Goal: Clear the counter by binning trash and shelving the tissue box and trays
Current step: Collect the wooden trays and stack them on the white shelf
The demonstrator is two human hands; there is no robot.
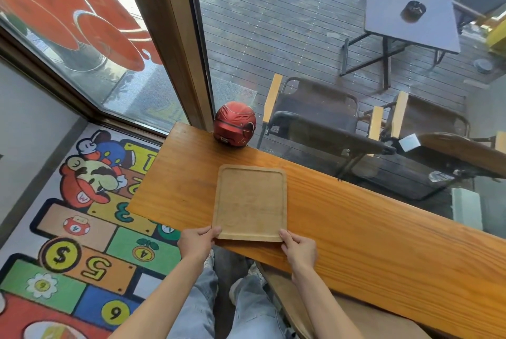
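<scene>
Left hand [197, 240] and right hand [298, 249] pinching tray [250, 201] near corners, thumbs on top, other fingers hidden beneath, tray over surface [369, 234]

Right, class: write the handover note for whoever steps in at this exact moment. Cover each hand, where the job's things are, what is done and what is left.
Left hand: grips the near left corner of the pale rectangular wooden tray.
Right hand: grips its near right corner.
The tray lies on the long orange-brown wooden counter, its near edge at the counter's front edge.
A red motorcycle helmet sits at the counter's far edge by the window, apart from the tray.
Done: no trash or tissue box shows on the counter.
Left: lift the tray and shelve it; the shelf is out of view.
</scene>
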